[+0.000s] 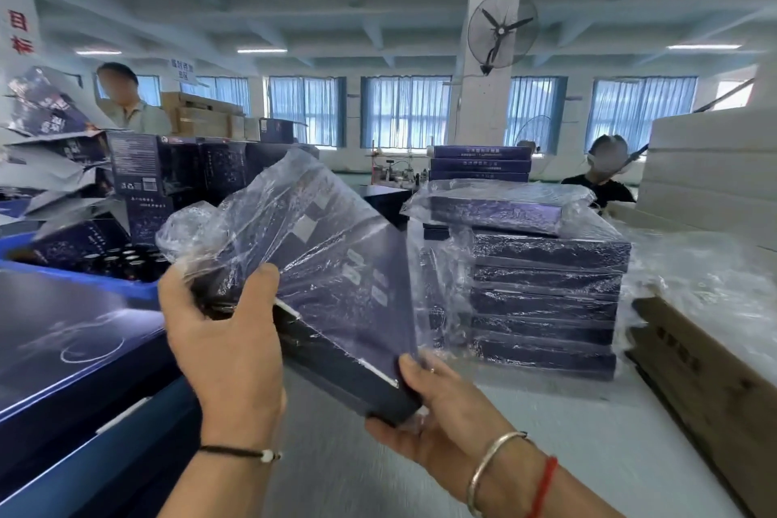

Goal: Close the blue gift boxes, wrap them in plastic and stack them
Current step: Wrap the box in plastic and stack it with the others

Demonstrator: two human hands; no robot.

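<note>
Both hands are up on the blue box [336,286], tilted in the air above the desk [525,454], loose plastic wrap [235,214] bunched over its far end. Left hand [227,341] grips the near-left edge, fingers curled round it. Right hand [433,412] cradles the lower corner, thumb on top. The stack of wrapped boxes [542,299] stands just beyond, to the right.

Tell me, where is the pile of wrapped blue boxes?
In the head view, the pile of wrapped boxes sits on the table right of centre, just beyond the box held up in both hands, with brown cardboard cartons to its right.
</note>
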